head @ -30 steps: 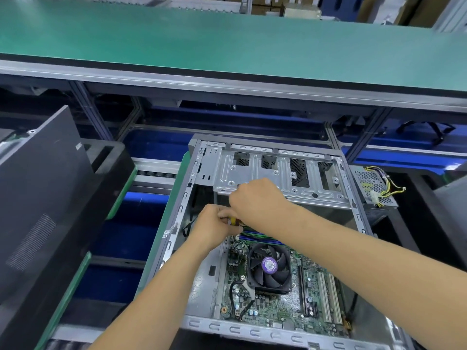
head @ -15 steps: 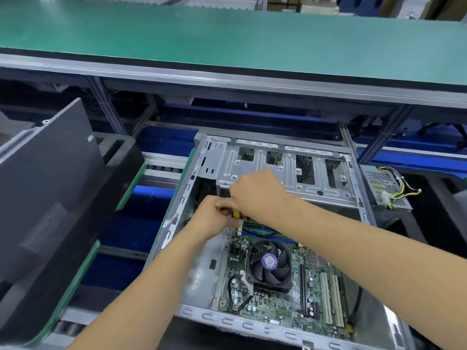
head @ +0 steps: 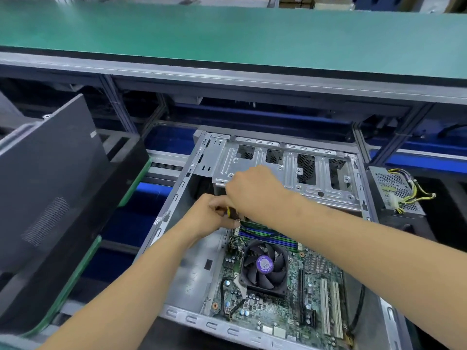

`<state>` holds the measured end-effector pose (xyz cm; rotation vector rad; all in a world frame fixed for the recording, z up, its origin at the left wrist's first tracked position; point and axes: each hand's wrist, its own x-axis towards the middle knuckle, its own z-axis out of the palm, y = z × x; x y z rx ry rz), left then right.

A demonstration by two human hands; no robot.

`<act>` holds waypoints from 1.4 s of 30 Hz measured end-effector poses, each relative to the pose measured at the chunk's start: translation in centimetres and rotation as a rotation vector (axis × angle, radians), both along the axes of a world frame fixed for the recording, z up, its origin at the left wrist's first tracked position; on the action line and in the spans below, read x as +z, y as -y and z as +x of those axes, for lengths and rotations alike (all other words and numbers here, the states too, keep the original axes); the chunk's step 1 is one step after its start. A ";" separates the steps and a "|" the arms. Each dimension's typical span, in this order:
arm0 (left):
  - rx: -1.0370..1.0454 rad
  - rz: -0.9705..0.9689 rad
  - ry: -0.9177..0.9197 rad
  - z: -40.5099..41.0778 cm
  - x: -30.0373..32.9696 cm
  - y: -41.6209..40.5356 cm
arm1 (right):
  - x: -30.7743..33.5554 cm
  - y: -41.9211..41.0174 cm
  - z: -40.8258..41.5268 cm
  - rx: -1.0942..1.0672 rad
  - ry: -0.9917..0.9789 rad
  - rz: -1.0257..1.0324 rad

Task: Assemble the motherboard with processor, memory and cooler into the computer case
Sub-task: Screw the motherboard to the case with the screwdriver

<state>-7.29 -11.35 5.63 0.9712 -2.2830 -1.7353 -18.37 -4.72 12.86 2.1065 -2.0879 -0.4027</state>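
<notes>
- Two hands met at the far-left corner of the motherboard (head: 273, 304), which already lay inside the open computer case (head: 177, 261) with its cooler fan (head: 264, 265) and memory sticks (head: 267, 234) fitted.
- The left hand (head: 209, 215) was curled around a yellow-and-black tool (head: 231, 212), most likely a screwdriver handle; its tip was hidden.
- The right hand (head: 252, 190) was closed over the top of the same tool, fingers bent down, just in front of the drive cage (head: 285, 168).
- The step looked like driving a mounting screw at that corner: the shaft ought to stand square to the board, with light downward pressure.
- One slip there could gouge the board or knock the memory, so the lower hand should steady the tip.
- A power supply (head: 394, 193) sat outside the case to the right, a black side panel (head: 50, 178) to the left.
</notes>
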 end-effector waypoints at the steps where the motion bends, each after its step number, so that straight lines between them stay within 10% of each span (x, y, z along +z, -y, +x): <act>1: 0.002 0.002 0.007 0.0 -0.1 0.0 | 0.3 -0.2 -0.1 0.011 0.073 0.048; 12: 0.088 0.015 -0.022 -0.1 -0.5 -0.1 | 0.1 0.5 -0.5 -0.019 -0.045 0.064; 17: 0.102 0.101 -0.044 -0.1 -0.5 0.1 | 1.4 0.2 -1.6 0.108 0.221 0.196; 25: 0.069 0.057 -0.071 0.1 -0.1 0.0 | 0.4 0.4 -0.5 0.053 -0.063 0.006; 42: 0.074 0.032 -0.002 0.1 -0.2 -0.3 | 1.0 0.0 0.2 0.027 0.237 0.148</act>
